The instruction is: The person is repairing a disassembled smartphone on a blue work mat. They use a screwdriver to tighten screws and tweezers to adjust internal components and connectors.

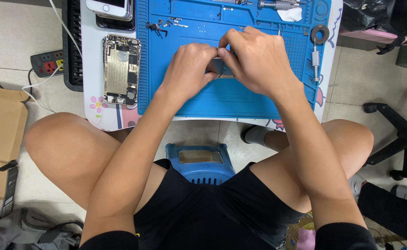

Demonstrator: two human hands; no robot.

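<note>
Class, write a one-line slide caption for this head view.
Both hands, left hand and right hand, pinch a small metal part over a blue rubber work mat.

A work mat [189,99] is lying on a small table [90,69] in the upper middle of the frame, and both hands, the left hand [188,69] and the right hand [257,60], are meeting over its centre around a small part [223,69]. An opened phone body [121,69] is lying on the table just left of the mat, with another phone [109,8] above it at the top edge and a power strip [47,63] sitting on the floor further left. A screwdriver [315,58] is resting along the mat's right edge, loose screws [159,25] are lying in its upper left part, and a stool [201,162] is standing below the table between the knees.
</note>
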